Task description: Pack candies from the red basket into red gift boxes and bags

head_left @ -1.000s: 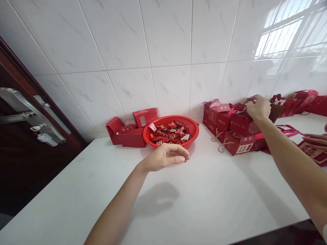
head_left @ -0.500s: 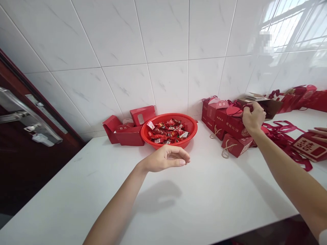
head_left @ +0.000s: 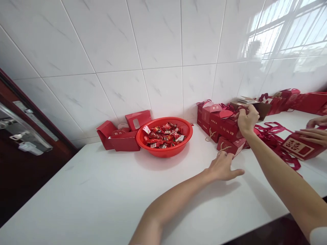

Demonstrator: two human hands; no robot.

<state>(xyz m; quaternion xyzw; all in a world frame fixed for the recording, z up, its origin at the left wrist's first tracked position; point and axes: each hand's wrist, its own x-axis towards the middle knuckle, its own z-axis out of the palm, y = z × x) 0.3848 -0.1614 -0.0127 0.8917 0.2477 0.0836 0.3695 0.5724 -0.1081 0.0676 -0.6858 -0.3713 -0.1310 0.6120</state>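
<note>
The left hand (head_left: pixel 222 167) has changed its place most. In the earlier frame it hung over the counter (head_left: pixel 102 194) in front of the red basket (head_left: pixel 165 153); now it reaches across to the small box with the rope handle (head_left: pixel 228 146). So this box comes within reach of both hands, and the front of the basket is seen without the hand before it. The left fingers are released, with the thumb spread away; their tips are at the rope handle, but I cannot tell if they touch it.

The right hand (head_left: pixel 247 120) remains at the group of red boxes, its fingers bent closely at the top of the stacked box (head_left: pixel 226 126). Whether they grasp its handle or only rest there, I cannot tell, because the hand hides this part. The small box lies on the counter, low in front of the stacked box. Just behind the right hand is a box with brown inside (head_left: pixel 263 109), and beside it the dark pink ribbons (head_left: pixel 272 128) lie loosely.

The wrapped sweets (head_left: pixel 167 136) are in the basket as before, and the opened red boxes (head_left: pixel 127 142) stand just beside it, near the wall. At the right edge, more of the co-worker's hands (head_left: pixel 315 135) is now visible, at the printed box (head_left: pixel 298 147).
</note>
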